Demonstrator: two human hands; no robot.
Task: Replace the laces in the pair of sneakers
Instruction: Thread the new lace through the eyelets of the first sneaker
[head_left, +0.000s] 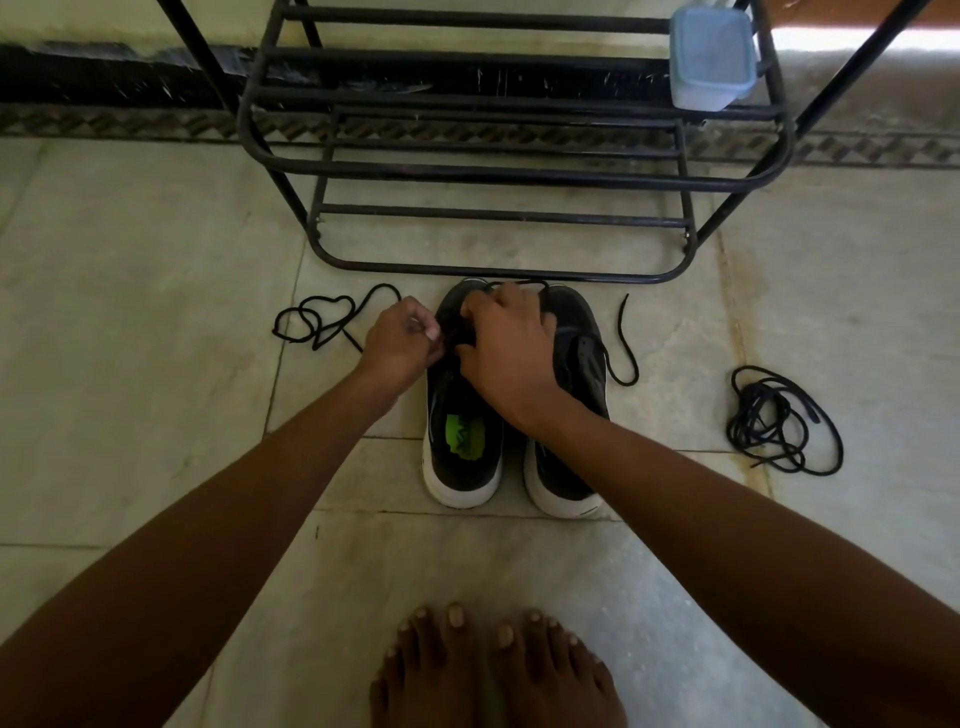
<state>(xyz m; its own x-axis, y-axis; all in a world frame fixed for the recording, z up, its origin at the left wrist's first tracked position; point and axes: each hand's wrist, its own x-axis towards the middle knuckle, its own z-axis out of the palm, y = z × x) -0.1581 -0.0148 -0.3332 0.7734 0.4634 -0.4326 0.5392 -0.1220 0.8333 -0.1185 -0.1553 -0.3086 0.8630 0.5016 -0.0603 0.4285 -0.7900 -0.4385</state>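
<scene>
Two black sneakers with white soles stand side by side on the floor, toes away from me: the left sneaker (462, 441) shows a green insole label, the right sneaker (576, 364) lies partly under my right arm. My left hand (400, 340) pinches a black lace at the left sneaker's eyelets. My right hand (511, 348) rests curled over the left sneaker's front, fingers on the lace there. The lace's free length (317, 319) coils on the floor to the left. Another lace end (626, 348) trails right of the right sneaker. A loose bundle of black lace (779, 421) lies further right.
A black metal shoe rack (498, 171) stands just beyond the sneakers' toes, with a pale blue lidded plastic box (711, 57) on an upper shelf. My bare feet (493, 670) are at the bottom of the view. The floor is pale tile.
</scene>
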